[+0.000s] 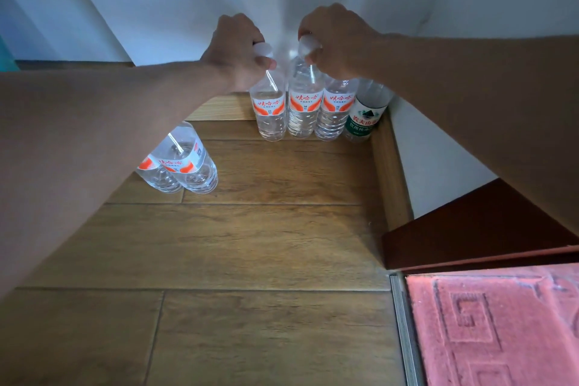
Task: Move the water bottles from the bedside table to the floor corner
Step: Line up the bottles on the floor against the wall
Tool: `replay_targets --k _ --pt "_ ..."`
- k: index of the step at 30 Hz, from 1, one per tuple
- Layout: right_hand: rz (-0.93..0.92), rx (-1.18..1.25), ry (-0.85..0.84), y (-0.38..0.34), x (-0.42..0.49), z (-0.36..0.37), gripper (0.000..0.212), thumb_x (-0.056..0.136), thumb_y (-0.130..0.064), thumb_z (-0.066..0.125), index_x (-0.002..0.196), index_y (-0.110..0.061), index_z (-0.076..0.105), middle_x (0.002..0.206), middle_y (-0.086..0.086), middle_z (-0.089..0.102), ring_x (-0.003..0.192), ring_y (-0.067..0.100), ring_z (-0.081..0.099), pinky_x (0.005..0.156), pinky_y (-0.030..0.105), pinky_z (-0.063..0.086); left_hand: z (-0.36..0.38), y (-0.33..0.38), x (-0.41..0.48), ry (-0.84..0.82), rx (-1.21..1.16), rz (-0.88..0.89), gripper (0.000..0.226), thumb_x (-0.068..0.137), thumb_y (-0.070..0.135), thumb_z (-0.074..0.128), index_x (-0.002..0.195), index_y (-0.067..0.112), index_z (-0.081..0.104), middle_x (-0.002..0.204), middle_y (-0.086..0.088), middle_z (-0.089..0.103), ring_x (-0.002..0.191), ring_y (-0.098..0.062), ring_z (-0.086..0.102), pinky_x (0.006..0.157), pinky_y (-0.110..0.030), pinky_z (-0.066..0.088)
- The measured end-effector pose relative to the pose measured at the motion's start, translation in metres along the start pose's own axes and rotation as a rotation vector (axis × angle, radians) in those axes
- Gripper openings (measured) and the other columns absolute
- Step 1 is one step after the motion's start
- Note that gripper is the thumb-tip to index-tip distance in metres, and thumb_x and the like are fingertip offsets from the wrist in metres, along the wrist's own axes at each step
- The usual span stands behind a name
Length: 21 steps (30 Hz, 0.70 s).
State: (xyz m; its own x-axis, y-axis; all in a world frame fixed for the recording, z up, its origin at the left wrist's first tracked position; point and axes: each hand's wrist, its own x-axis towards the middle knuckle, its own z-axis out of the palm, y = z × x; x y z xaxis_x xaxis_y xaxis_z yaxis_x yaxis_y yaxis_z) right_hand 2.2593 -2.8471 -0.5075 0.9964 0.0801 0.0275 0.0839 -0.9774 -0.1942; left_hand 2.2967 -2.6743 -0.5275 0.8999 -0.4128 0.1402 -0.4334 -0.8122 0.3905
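Several clear water bottles stand on the wooden floor against the white wall. My left hand grips the white cap of the leftmost red-labelled bottle in the row. My right hand grips the cap of the red-labelled bottle beside it. Both bottles rest on the floor. To their right stand a third red-labelled bottle and a green-labelled bottle right in the corner. Two more red-labelled bottles stand apart at the left, partly hidden by my left forearm.
A wooden skirting board runs along the right wall. A dark red-brown wooden panel juts in at the right, with a red patterned mat and a metal threshold strip below it.
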Motion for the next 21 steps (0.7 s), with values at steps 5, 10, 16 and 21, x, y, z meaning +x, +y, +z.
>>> replay_targets --k 5,10,16,21 --pt "-0.002 -0.021 -0.028 0.002 0.002 0.005 0.024 0.091 -0.010 0.062 0.115 -0.008 0.064 0.117 0.016 0.063 0.105 0.037 0.060 0.079 0.034 0.044 0.004 -0.003 0.005 0.034 -0.018 -0.012 0.021 0.082 0.027 0.075 0.074 0.011 0.063 0.077 -0.006 0.054 0.093 -0.032 0.059 0.071 -0.025 0.037" --pt "-0.016 -0.111 -0.007 -0.002 0.004 0.004 0.024 0.093 -0.016 0.062 0.116 -0.014 0.062 0.118 0.011 0.065 0.110 0.035 0.058 0.093 0.040 0.039 0.008 -0.009 0.006 0.070 -0.061 -0.019 0.022 0.081 0.028 0.076 0.083 0.007 0.071 0.084 -0.006 0.060 0.092 -0.028 0.056 0.077 -0.029 0.044" --pt "0.017 -0.057 -0.097 -0.001 0.009 0.003 0.035 0.092 -0.014 0.062 0.126 -0.012 0.056 0.127 0.014 0.059 0.114 0.036 0.057 0.090 0.038 0.046 0.006 -0.008 0.005 0.015 -0.116 -0.009 0.030 0.079 0.021 0.078 0.105 0.009 0.068 0.111 -0.009 0.066 0.100 -0.026 0.062 0.087 -0.033 0.050" --pt "0.002 -0.051 -0.161 -0.008 0.004 -0.002 0.057 0.096 -0.029 0.059 0.145 -0.011 0.037 0.146 0.011 0.045 0.130 0.033 0.045 0.102 0.039 0.040 -0.003 -0.009 -0.001 -0.089 -0.149 -0.066 0.065 0.086 0.014 0.071 0.143 0.013 0.041 0.137 -0.011 0.051 0.113 -0.024 0.058 0.097 -0.026 0.043"
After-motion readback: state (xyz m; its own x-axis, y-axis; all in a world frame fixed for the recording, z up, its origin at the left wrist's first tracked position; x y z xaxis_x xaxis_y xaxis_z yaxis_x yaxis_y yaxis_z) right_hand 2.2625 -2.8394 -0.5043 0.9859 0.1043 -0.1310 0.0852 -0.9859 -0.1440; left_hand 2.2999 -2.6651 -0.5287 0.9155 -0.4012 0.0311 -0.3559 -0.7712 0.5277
